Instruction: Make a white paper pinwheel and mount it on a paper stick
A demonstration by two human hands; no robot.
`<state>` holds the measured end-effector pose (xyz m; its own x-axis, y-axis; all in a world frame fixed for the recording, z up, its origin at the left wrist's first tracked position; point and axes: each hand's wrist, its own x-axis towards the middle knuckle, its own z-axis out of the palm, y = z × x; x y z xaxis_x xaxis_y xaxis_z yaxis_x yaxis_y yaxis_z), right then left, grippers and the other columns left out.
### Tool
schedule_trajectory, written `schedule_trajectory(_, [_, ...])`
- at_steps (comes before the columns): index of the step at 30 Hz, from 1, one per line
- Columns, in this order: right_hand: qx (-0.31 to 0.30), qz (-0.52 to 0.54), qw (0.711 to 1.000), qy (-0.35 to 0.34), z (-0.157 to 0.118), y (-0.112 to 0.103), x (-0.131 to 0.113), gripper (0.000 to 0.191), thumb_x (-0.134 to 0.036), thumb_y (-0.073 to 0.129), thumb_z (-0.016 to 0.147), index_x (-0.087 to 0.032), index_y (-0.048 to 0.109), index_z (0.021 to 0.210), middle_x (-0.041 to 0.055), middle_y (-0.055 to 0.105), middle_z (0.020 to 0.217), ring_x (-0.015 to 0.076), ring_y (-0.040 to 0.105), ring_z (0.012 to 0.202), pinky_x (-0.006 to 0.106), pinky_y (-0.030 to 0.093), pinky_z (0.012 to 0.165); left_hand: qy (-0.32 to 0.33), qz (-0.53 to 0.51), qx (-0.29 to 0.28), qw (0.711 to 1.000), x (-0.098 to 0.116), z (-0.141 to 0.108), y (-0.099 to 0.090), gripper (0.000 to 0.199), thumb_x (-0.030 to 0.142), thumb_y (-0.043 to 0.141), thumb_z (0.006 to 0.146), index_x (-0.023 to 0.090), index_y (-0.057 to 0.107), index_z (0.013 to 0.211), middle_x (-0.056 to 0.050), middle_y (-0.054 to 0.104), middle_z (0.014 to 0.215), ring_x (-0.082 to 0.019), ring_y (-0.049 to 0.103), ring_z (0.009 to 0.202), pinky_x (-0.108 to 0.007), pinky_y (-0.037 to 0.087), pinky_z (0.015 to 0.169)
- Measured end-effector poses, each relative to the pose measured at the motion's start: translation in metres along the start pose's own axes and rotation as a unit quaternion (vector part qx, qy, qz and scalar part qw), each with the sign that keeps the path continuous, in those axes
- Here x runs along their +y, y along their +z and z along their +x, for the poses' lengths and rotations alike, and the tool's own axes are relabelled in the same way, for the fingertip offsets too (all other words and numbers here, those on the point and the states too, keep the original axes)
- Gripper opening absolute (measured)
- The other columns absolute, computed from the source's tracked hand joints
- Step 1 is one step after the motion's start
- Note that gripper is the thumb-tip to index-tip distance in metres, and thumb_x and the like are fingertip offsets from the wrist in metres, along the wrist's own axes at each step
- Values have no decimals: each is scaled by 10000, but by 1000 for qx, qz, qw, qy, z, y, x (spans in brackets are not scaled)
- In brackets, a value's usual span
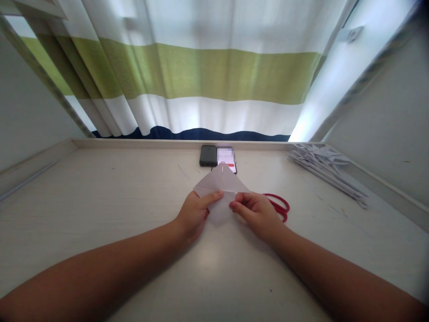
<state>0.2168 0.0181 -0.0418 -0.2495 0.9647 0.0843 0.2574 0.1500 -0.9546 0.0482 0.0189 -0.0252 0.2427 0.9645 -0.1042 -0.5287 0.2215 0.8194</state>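
Observation:
Between my two hands is a folded sheet of white paper (pixel 223 180), its pointed end facing away from me and a crease running across its middle. My left hand (pixel 197 212) grips the paper's left side, thumb flat on top and the other fingers hidden beneath. On the right side, my right hand (pixel 256 210) pinches the paper's edge near the crease between thumb and fingertips. Red-handled scissors (pixel 284 205) lie on the table just beyond my right hand, which hides their blades.
A black box-shaped device (pixel 208 155) and a lit phone (pixel 227 156) sit at the table's back edge. Folded white paper strips (pixel 328 167) are piled at the back right. Small paper scraps lie on the white table (pixel 100 201). A striped curtain (pixel 214 74) hangs behind.

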Motion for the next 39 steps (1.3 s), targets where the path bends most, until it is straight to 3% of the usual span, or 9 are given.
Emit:
schedule_trajectory(6, [17, 14, 1000, -8, -1, 1, 1, 203, -372, 640, 782, -187, 627, 697, 16, 641, 689, 157, 567, 653, 284, 452, 627, -4, -3, -6, 1000, 1, -1, 1, 394, 198, 706, 721, 148, 634, 1105, -82, 719, 947, -216, 674, 830, -336, 522, 782])
schedule_trajectory(18, [40, 225, 973, 39, 4, -2, 0, 201, -339, 722, 702, -155, 681, 771, 45, 700, 727, 179, 623, 651, 310, 478, 645, 12, 71, -66, 995, -4, 3, -9, 349, 250, 685, 751, 132, 611, 1071, -107, 672, 983, -210, 630, 868, -328, 476, 796])
schedule_trajectory(23, [91, 269, 958, 42, 13, -11, 8, 206, -326, 727, 662, -154, 660, 755, 49, 696, 734, 173, 609, 612, 304, 468, 619, 46, 167, -129, 976, -2, 12, -23, 545, 193, 654, 712, 171, 473, 1226, -71, 629, 921, -187, 614, 807, -287, 471, 694])
schedule_trajectory(26, [105, 278, 954, 43, 15, -15, 4, 216, -307, 707, 652, -150, 660, 794, 58, 697, 734, 180, 612, 608, 299, 466, 589, 105, 242, -82, 961, -1, 15, -27, 625, 141, 601, 713, 220, 365, 1286, -90, 563, 1102, -186, 615, 877, -329, 485, 756])
schedule_trajectory(28, [114, 284, 951, 45, 15, -16, 1, 233, -299, 703, 642, -149, 663, 815, 59, 696, 728, 190, 620, 622, 295, 466, 571, 213, 337, -16, 917, 2, 15, -28, 620, 133, 607, 707, 237, 365, 1268, -105, 494, 1228, -207, 580, 1000, -380, 469, 848])
schedule_trajectory(30, [118, 291, 948, 50, 14, -16, -2, 251, -298, 701, 635, -146, 666, 832, 60, 696, 722, 204, 634, 646, 294, 469, 564, 339, 456, 13, 823, 8, 13, -27, 545, 134, 634, 697, 229, 444, 1199, -111, 473, 1266, -245, 504, 1133, -437, 414, 944])
schedule_trajectory(34, [106, 305, 944, 64, 11, -13, -3, 269, -288, 696, 649, -139, 666, 871, 63, 701, 730, 213, 645, 648, 293, 473, 554, 449, 635, -94, 622, 18, 4, -21, 238, 147, 660, 723, 243, 643, 940, -81, 540, 1233, -295, 388, 1258, -503, 283, 1047])
schedule_trajectory(36, [95, 309, 944, 64, 10, -11, -3, 266, -278, 690, 664, -147, 666, 894, 57, 703, 733, 207, 643, 637, 295, 476, 563, 455, 667, -123, 578, 18, 2, -20, 173, 188, 672, 742, 265, 678, 897, -58, 590, 1196, -296, 394, 1256, -515, 235, 1066])
schedule_trajectory(39, [76, 298, 950, 58, 7, -9, -4, 252, -267, 678, 682, -162, 672, 911, 54, 708, 756, 211, 646, 665, 299, 482, 588, 465, 676, -107, 562, 17, 2, -20, 128, 251, 691, 746, 284, 699, 870, -37, 652, 1118, -280, 459, 1191, -505, 216, 1066])
